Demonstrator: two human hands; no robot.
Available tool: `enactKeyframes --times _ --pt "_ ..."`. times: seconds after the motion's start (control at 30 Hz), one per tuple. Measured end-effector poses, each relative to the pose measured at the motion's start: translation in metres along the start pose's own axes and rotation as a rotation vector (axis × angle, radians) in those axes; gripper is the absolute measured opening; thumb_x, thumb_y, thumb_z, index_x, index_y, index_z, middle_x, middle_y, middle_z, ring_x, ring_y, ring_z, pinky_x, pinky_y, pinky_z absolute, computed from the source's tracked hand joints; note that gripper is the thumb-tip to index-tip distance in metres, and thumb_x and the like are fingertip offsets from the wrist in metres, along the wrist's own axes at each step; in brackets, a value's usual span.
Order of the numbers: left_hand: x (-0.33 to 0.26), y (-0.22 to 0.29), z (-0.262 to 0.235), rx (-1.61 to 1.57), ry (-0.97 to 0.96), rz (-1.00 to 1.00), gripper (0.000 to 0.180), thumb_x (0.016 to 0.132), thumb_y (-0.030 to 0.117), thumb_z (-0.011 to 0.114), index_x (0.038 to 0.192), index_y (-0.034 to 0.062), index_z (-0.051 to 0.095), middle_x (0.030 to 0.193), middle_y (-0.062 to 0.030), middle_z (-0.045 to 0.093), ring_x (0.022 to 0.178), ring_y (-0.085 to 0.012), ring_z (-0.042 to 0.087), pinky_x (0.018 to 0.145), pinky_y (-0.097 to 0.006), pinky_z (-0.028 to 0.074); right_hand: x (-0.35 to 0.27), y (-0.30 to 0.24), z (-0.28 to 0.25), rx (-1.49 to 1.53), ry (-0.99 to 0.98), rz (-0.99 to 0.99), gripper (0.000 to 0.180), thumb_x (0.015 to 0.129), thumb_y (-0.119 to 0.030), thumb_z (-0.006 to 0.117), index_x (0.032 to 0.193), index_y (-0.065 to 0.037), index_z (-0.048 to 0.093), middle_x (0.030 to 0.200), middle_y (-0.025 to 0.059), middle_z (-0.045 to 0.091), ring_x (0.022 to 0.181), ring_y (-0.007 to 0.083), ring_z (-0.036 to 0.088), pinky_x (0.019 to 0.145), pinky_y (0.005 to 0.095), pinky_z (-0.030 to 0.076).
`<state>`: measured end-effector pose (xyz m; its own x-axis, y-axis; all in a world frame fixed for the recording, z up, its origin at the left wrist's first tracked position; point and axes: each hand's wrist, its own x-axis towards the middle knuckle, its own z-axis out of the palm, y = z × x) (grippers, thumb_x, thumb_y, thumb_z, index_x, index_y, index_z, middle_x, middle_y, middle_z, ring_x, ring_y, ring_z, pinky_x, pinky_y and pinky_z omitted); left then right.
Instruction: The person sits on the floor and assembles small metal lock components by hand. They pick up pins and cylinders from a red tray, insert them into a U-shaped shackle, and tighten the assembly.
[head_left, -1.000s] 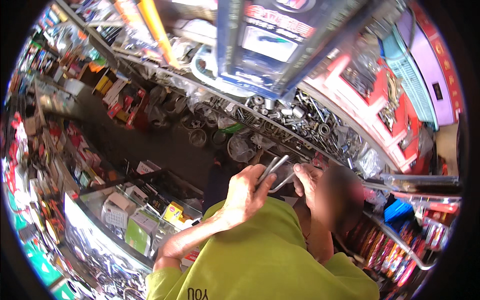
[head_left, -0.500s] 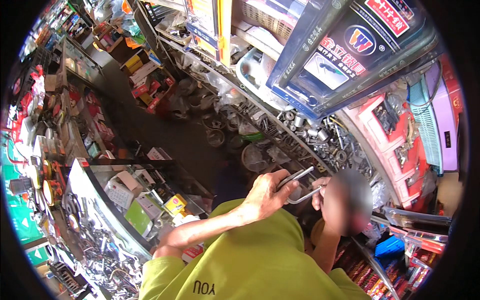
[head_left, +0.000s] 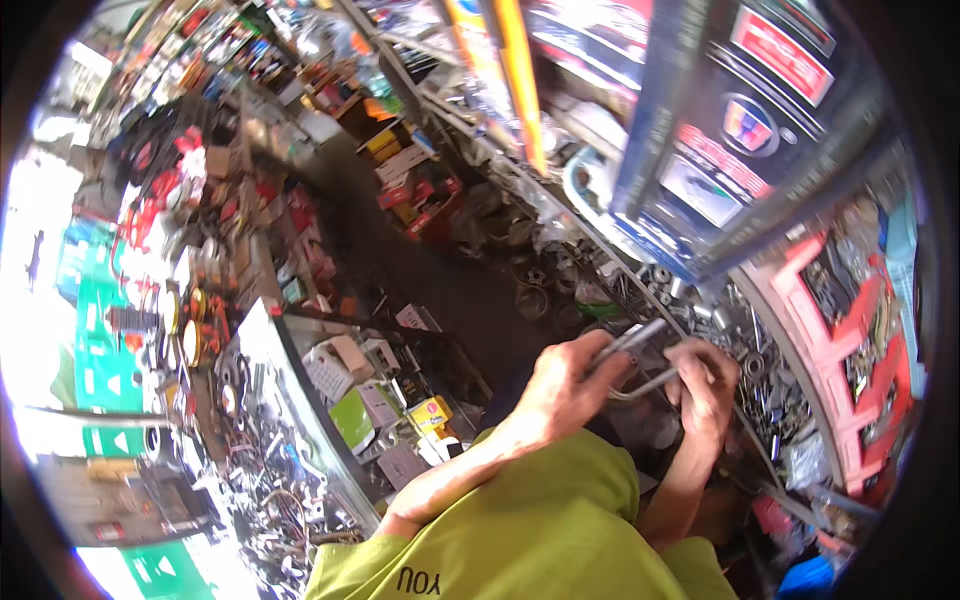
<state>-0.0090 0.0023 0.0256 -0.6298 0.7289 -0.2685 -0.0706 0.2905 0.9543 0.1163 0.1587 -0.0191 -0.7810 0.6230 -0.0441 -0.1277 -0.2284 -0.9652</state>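
Note:
In front of my green shirt, my left hand (head_left: 568,385) is closed around a U-shaped metal rod (head_left: 645,385). The thumb and fingers grip it near its left side, and its two arms point up and to the right. My right hand (head_left: 706,388) is at the end of the lower arm, its fingers bent and closed on that end. Whether a smaller piece sits inside those fingers is hidden.
Shelves with loose metal fittings (head_left: 755,355) run along the right, beside red bins (head_left: 835,380). Large blister-packed locks (head_left: 730,150) hang at upper right. A glass counter (head_left: 300,400) with boxes stands to the left. A dark floor aisle (head_left: 430,290) lies ahead.
The view has swung left, so the surroundings and both hands sit farther right. My left hand still grips the rod. My right hand, partly blurred out before, now shows fully at the rod's end.

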Motion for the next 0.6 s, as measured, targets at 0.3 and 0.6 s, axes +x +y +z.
enactKeyframes --times 0.3,0.6 --pt "0.006 -0.003 -0.004 -0.116 -0.025 0.003 0.022 0.095 0.02 0.06 0.091 -0.0018 0.063 0.073 -0.0006 0.064 0.064 -0.003 0.052 0.058 -0.02 0.04 0.0 0.008 -0.003 0.032 -0.018 0.218 0.014 0.087 -0.013 0.069 0.084 -0.001 0.063 0.067 0.0003 0.055 0.053 0.0061 0.049 0.044 0.0205 0.037" --pt "0.005 -0.009 -0.002 -0.283 -0.107 -0.05 0.03 0.094 0.028 0.061 0.086 -0.0014 0.065 0.071 -0.0039 0.066 0.06 -0.0053 0.053 0.056 -0.021 0.039 -0.033 -0.013 0.003 0.062 -0.052 0.008 0.018 0.091 -0.003 0.058 0.105 0.007 0.062 0.076 0.007 0.058 0.057 0.009 0.051 0.047 0.0212 0.04"
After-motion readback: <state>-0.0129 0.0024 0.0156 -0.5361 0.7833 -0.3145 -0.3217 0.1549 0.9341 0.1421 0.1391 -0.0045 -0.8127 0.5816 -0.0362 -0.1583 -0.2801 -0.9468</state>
